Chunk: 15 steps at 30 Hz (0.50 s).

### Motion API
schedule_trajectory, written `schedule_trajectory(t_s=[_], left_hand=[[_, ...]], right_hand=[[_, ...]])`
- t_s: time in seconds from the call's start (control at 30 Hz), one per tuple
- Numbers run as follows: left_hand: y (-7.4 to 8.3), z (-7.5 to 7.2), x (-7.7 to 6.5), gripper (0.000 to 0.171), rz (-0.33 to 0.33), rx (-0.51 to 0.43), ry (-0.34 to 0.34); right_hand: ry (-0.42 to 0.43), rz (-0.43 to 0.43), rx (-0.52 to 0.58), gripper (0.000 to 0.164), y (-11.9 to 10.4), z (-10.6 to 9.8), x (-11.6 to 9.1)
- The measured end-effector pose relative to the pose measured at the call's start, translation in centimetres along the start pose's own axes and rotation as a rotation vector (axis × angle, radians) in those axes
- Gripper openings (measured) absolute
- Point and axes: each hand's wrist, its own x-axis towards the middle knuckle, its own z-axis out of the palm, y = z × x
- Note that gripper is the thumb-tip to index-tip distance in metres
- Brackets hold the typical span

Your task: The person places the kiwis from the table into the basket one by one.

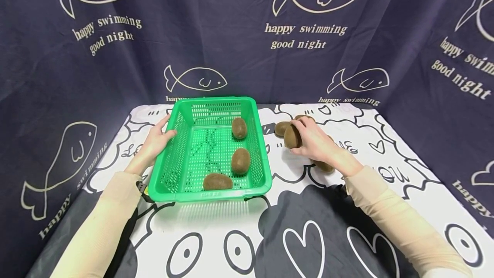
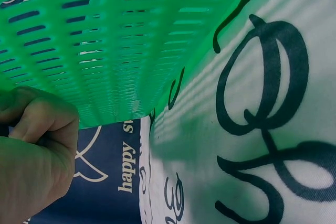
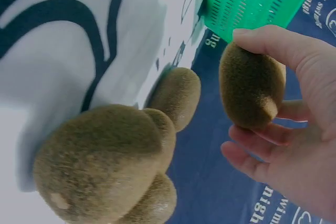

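Observation:
My left hand (image 1: 155, 141) grips the left rim of a green plastic basket (image 1: 264, 158), thumb over the edge and the other fingers outside. Inside the basket, at its right side and front, are three brown kiwis: one kiwi (image 1: 239, 128) at the back, another kiwi (image 1: 241, 161) midway, and a third kiwi (image 1: 218, 182) lying sideways. Right of the basket, my right hand (image 1: 317, 143) pinches a kiwi (image 3: 251, 85) between thumb and fingers, raised above the table in the right wrist view. Several loose kiwis (image 3: 105, 163) lie around and under that hand, partly hidden by it.
A white cloth with black drawings (image 1: 216, 226) covers the table. Dark blue curtains (image 1: 239, 33) with fish prints hang behind and at both sides. One loose kiwi (image 1: 282, 128) lies between the basket and the right hand.

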Motion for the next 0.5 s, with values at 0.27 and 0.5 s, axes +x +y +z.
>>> schedule_trajectory(t_s=[0.27,0.5], left_hand=[[0.0,0.0,0.0,0.069,-0.002,0.004,-0.002],[0.2,0.0,-0.1,0.070,-0.007,0.001,-0.004]], right_hand=[[0.115,-0.059,0.061,0.083,-0.4,-1.1,0.9],[0.169,-0.099,0.080,0.082,-0.4,-1.3,1.2]])
